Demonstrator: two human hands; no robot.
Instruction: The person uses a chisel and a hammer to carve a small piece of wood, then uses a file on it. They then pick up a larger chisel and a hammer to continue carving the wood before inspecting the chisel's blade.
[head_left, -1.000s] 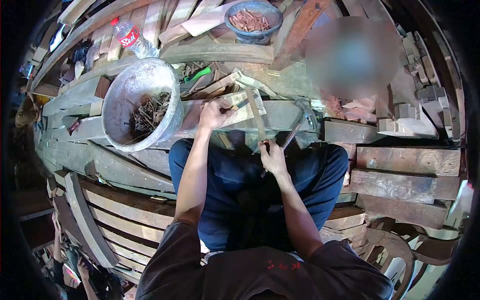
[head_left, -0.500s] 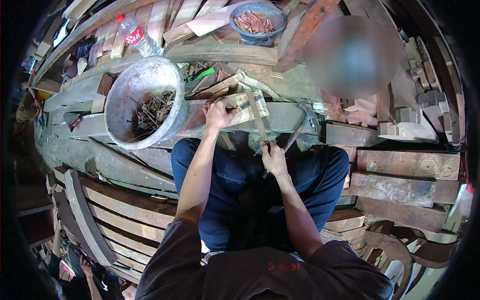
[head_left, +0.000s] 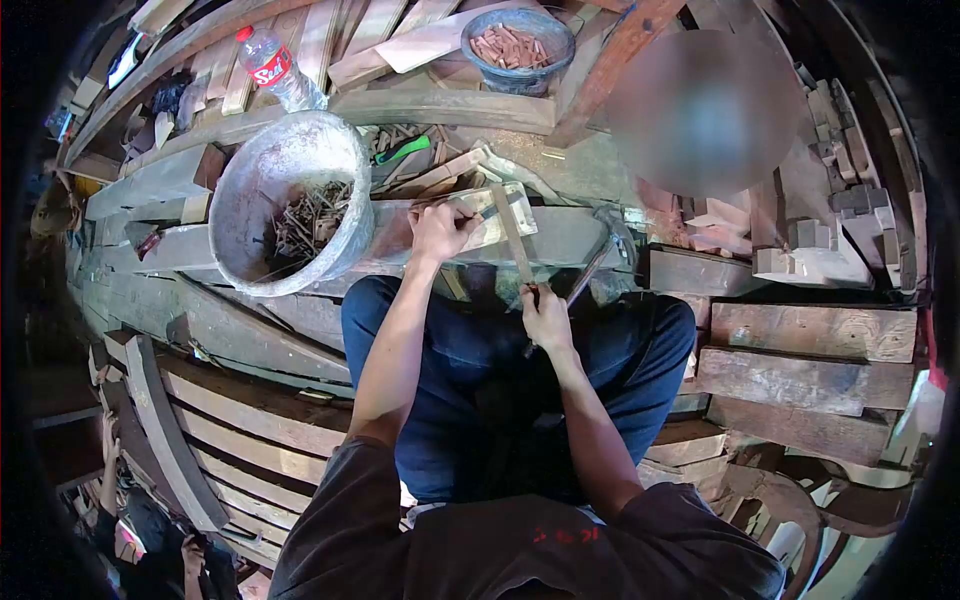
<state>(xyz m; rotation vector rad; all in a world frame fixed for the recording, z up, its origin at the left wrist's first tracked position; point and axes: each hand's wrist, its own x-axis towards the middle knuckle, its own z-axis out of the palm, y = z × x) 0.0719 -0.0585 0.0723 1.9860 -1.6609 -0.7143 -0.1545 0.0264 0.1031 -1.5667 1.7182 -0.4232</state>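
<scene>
Above the dark trousers (head_left: 430, 325), the near end of a flat bar (head_left: 514, 238) was gripped in the right hand (head_left: 547, 320). Its long axis was aimed away from the body, slanted slightly left. A hammer (head_left: 592, 270) was angled away to the right, its handle partly hidden by that hand (whether it too was gripped could not be told). The left hand (head_left: 438, 232), set apart from the right, was closed on a dark strip (head_left: 489, 212), pointed right and crossed by the bar above a pale block (head_left: 487, 234). Sideways room was left along the bare beam (head_left: 568, 232) between the block's right edge and the hammer's head; on the left, room was limited by a bucket (head_left: 285, 150). Farther off, a basin (head_left: 512, 82) and a bottle (head_left: 282, 78) were seen.
</scene>
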